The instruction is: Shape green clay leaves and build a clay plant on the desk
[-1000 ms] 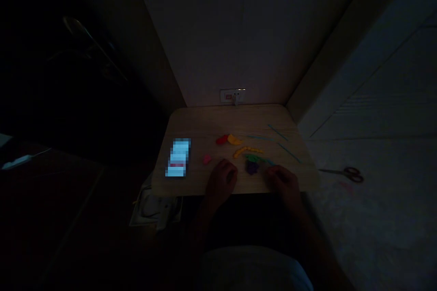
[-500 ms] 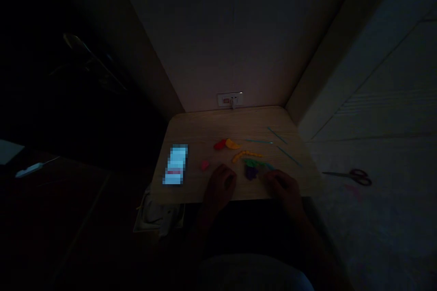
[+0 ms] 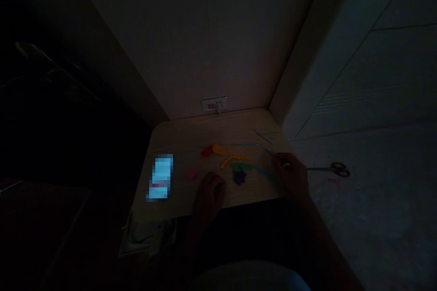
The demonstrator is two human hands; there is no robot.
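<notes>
My left hand [image 3: 210, 190] rests at the small table's front edge, fingers curled; the dark hides whether anything is inside. At the table's right side my right hand [image 3: 292, 173] has its fingers closed on the right end of a thin blue stick [image 3: 268, 151]. Between the hands lie a purple clay-like lump [image 3: 239, 177], a green piece [image 3: 240, 166] and a bluish strand [image 3: 262, 171] running toward my right hand. Behind them are a bumpy yellow strip [image 3: 234, 158], an orange piece [image 3: 219, 149] and a red piece [image 3: 207, 150]. A pink lump [image 3: 192, 174] sits left of my left hand.
A lit phone [image 3: 161, 177] lies on the wooden table [image 3: 184, 132] at left. Two more thin sticks, one a blue stick [image 3: 262, 136], lie toward the back. Scissors [image 3: 336, 169] are right of the table. A wall socket [image 3: 214, 104] sits behind; a box [image 3: 146, 236] stands below left.
My right hand has moved right and away from the bluish strand, onto the thin stick. My left hand stays curled in about the same spot. The whole view has shifted.
</notes>
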